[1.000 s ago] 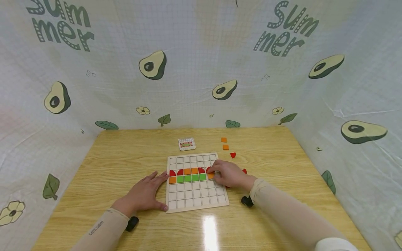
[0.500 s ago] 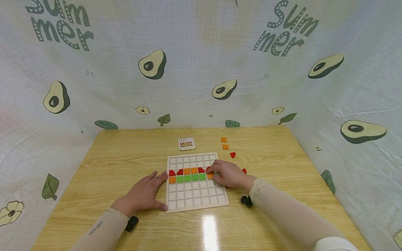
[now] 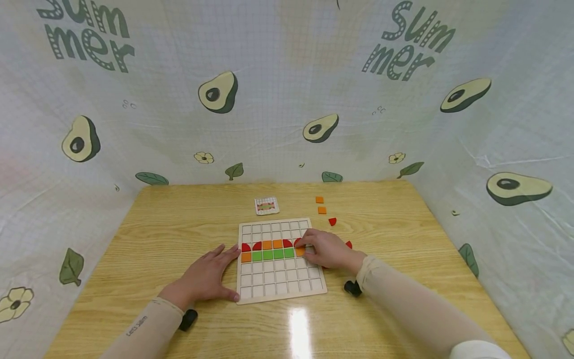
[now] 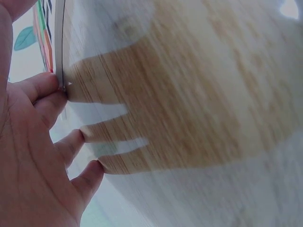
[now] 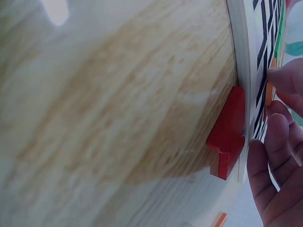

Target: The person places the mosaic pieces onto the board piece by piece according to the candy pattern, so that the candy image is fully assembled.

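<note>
A pale wooden grid board [image 3: 282, 287] lies on the table, with one row of red quarter-circle tiles [image 3: 257, 246] and orange tiles and, below it, a row of green square tiles [image 3: 268, 255] between orange ends. My left hand [image 3: 204, 279] is spread beside the board, its fingertips and thumb touching the left edge. Over the board's right side, my right hand [image 3: 329, 248] has thumb and forefinger about an orange square tile [image 3: 300, 252]. A red quarter-circle tile [image 3: 297, 243] shows right by the forefinger. The right hand partly hides the cells there.
A small pattern card [image 3: 266, 206] lies behind the board. Loose orange tiles [image 3: 320, 200] and a red tile [image 3: 332, 222] lie at the back right. Other red tiles [image 5: 229, 127] lie against the board's right edge, near my right hand. A printed curtain [image 3: 269, 149] encloses the table.
</note>
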A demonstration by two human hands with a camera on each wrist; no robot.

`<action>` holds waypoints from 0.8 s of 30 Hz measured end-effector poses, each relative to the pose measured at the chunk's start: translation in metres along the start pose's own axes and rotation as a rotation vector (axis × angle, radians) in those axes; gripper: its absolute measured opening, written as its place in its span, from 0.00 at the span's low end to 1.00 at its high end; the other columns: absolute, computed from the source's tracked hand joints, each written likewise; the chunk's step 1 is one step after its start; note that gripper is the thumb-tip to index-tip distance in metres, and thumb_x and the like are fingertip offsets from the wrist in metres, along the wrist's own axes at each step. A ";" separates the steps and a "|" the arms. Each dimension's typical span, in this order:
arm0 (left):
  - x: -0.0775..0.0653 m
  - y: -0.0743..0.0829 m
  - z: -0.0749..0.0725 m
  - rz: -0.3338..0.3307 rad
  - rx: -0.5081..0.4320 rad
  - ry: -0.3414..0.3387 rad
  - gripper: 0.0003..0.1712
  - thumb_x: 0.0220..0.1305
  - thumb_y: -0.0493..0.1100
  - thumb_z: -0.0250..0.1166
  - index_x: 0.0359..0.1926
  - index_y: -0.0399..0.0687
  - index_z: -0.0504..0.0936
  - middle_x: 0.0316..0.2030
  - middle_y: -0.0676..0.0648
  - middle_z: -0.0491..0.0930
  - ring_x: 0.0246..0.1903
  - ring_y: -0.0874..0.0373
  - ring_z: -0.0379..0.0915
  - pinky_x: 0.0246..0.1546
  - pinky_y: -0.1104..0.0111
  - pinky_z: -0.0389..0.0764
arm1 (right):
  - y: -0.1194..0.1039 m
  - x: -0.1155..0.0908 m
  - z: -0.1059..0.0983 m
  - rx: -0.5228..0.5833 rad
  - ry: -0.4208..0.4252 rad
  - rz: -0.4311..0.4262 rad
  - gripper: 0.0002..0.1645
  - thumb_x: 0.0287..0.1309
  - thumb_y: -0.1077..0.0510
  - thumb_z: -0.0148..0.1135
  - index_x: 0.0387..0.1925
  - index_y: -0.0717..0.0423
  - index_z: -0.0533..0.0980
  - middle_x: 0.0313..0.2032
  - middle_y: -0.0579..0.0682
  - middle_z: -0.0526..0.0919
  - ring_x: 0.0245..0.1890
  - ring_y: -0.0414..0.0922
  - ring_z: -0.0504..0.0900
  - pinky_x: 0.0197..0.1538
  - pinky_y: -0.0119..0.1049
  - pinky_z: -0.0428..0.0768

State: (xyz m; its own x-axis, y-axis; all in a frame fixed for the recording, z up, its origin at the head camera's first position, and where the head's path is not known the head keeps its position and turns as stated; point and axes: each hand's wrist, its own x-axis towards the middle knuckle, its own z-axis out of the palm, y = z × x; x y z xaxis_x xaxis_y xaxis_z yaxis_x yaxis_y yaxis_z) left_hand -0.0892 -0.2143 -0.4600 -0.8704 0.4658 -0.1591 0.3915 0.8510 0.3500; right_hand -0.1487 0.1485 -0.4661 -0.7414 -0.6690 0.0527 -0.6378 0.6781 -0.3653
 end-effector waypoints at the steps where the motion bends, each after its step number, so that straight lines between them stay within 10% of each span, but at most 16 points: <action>1: 0.000 0.000 0.000 0.001 -0.001 0.000 0.68 0.37 0.78 0.73 0.76 0.50 0.63 0.75 0.50 0.58 0.73 0.39 0.48 0.66 0.40 0.58 | 0.000 0.000 0.000 0.002 0.002 0.001 0.18 0.61 0.54 0.65 0.53 0.43 0.84 0.44 0.37 0.77 0.32 0.36 0.72 0.37 0.32 0.75; 24: 0.000 0.000 0.000 0.009 -0.006 0.003 0.68 0.37 0.78 0.73 0.76 0.51 0.63 0.75 0.51 0.58 0.73 0.39 0.48 0.65 0.40 0.58 | -0.002 0.000 0.000 -0.005 0.002 0.007 0.17 0.62 0.55 0.64 0.53 0.44 0.83 0.45 0.37 0.78 0.34 0.36 0.73 0.40 0.32 0.76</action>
State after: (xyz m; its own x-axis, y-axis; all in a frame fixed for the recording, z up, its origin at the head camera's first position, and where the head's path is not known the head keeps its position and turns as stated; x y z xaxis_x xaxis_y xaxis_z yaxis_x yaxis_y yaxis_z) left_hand -0.0892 -0.2144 -0.4603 -0.8676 0.4731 -0.1532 0.3977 0.8451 0.3572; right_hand -0.1468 0.1472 -0.4648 -0.7466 -0.6632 0.0522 -0.6333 0.6844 -0.3612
